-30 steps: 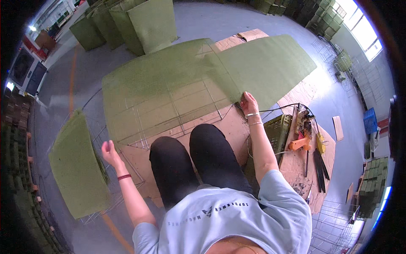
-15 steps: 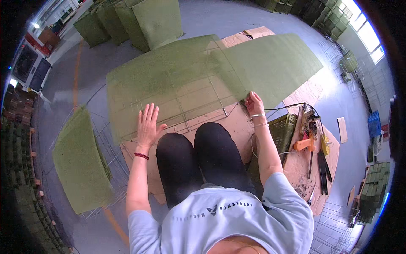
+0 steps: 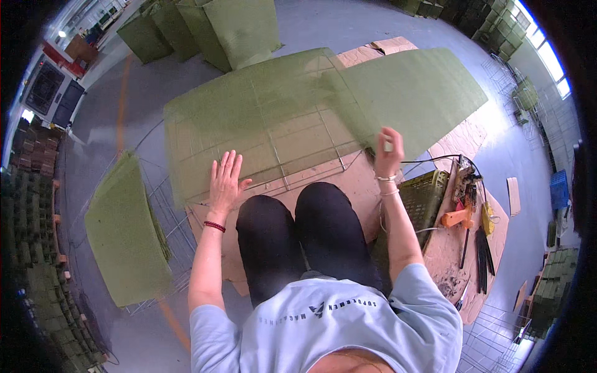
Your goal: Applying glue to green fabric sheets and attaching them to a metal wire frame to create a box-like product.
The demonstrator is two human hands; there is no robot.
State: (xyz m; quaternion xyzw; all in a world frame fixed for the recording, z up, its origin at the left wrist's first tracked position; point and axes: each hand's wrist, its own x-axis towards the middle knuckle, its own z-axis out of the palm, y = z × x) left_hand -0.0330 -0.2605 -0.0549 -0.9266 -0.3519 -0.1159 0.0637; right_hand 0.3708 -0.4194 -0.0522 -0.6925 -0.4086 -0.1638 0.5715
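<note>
Left hand point(image 3: 225, 180) flat, fingers spread, palm pressed on near edge of green mesh-covered wire panel point(image 3: 261, 124) – pins it against cardboard sheet point(image 3: 348, 186) on floor. Right hand point(image 3: 388, 152) raised just above panel's right near corner, fingers curled on small pale object, kind unclear. Second green panel point(image 3: 416, 93) overlaps first at right edge. Person kneels, knees point(image 3: 298, 230) at cardboard's near edge. Olive plastic crate point(image 3: 423, 199) and orange-handled tool point(image 3: 457, 217) beside right arm – within reach. Folded green panel point(image 3: 124, 230) on wire frame, far left.
</note>
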